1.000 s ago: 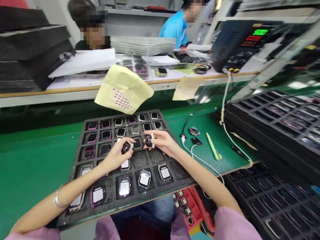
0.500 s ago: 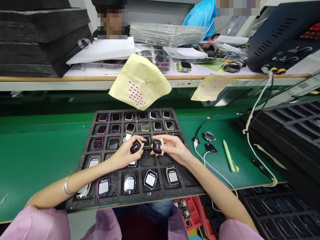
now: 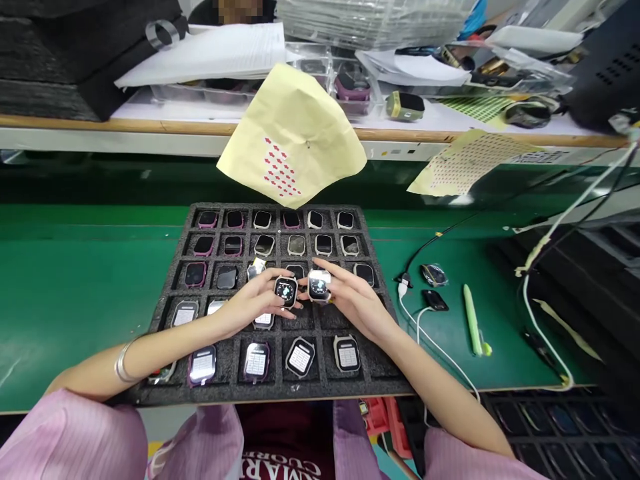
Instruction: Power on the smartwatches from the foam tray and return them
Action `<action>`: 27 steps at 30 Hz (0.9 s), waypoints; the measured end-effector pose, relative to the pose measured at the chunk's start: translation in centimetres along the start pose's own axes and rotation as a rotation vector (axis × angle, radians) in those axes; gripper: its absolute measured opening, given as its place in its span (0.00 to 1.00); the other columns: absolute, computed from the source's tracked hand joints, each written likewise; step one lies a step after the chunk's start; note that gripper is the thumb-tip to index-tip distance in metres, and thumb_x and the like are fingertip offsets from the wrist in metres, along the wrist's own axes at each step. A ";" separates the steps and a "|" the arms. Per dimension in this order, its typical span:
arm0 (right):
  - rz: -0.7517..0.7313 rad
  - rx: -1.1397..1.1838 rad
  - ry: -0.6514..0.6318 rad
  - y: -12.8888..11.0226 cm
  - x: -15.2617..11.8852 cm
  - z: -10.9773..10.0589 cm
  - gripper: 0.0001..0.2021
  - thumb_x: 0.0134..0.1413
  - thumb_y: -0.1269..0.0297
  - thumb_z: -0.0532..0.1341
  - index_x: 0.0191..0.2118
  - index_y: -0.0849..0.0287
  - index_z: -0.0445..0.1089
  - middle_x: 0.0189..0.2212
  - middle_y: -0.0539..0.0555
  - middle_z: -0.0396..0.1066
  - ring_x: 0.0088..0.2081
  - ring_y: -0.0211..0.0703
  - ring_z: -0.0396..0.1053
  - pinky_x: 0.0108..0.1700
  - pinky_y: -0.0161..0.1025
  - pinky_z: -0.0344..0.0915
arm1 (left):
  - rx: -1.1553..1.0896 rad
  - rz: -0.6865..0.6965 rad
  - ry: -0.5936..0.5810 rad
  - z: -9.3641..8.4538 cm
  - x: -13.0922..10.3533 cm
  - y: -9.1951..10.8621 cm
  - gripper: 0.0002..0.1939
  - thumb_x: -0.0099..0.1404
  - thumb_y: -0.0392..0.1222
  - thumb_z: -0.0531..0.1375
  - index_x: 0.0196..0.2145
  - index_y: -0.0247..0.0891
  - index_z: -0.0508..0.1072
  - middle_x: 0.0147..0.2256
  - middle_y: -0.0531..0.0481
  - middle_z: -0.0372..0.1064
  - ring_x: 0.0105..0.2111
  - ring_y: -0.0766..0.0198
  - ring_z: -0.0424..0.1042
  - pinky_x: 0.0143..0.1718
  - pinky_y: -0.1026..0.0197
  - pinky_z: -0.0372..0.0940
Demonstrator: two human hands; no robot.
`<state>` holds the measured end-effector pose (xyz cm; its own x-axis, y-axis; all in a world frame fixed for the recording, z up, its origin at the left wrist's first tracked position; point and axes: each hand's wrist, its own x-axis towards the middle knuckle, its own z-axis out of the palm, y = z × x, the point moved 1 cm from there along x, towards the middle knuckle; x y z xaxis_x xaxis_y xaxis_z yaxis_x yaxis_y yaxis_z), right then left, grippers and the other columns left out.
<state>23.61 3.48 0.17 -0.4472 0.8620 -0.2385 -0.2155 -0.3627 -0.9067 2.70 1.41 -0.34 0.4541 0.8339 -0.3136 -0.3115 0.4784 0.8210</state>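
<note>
Over the middle of a black foam tray [image 3: 320,390], my left hand [image 3: 260,293] is closed on a smartwatch [image 3: 285,292] with a lit round dial. Close beside it, my right hand [image 3: 353,297] grips a second smartwatch [image 3: 319,285], its dial lit too and a bright glare across the glass. Both screens face up toward me. The tray's pockets hold several watch cases: dark-screened ones such as a purple watch [image 3: 195,274] in the far rows, and ones with white lit screens, such as a silver watch [image 3: 347,353], in the near rows.
Right of the tray lie a white cable [image 3: 440,347], a small black module [image 3: 435,300], a wrapped coil [image 3: 434,275] and a green pen [image 3: 471,320]. Yellow sticker sheets [image 3: 295,133] hang from the shelf edge [image 3: 165,137]. Black foam blocks [image 3: 45,60] stack at left; more trays stand right.
Both watches have turned to face up more squarely, and the two hands have come slightly closer together. The head view has shifted nearer and tilted down.
</note>
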 end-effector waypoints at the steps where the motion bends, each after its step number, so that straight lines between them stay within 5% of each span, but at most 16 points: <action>1: -0.014 -0.017 0.006 0.0 0.0 0.0 0.26 0.55 0.64 0.62 0.59 0.59 0.62 0.47 0.59 0.74 0.49 0.50 0.72 0.56 0.52 0.60 | 0.008 0.008 -0.006 -0.1 0.1 -0.2 0.21 0.58 0.30 0.57 0.50 0.38 0.65 0.43 0.45 0.72 0.43 0.55 0.74 0.44 0.49 0.70; 20: -0.056 -0.106 -0.002 0.6 0.0 -0.5 0.22 0.56 0.63 0.64 0.56 0.56 0.66 0.42 0.57 0.77 0.38 0.48 0.77 0.50 0.51 0.68 | 0.143 0.078 -0.106 -0.4 0.3 -0.9 0.17 0.63 0.34 0.58 0.49 0.39 0.63 0.42 0.45 0.72 0.40 0.57 0.75 0.41 0.51 0.73; 27: -0.072 -0.158 0.006 0.6 0.0 -0.7 0.22 0.58 0.55 0.63 0.56 0.56 0.67 0.42 0.58 0.76 0.40 0.51 0.76 0.47 0.51 0.69 | 0.175 0.090 -0.102 -0.2 0.2 -0.7 0.15 0.64 0.37 0.60 0.48 0.38 0.64 0.40 0.45 0.72 0.40 0.58 0.75 0.40 0.53 0.74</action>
<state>24.04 3.50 -0.64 -0.4301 0.8861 -0.1727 -0.1074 -0.2402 -0.9648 2.88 1.31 -1.07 0.5162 0.8346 -0.1926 -0.2090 0.3408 0.9166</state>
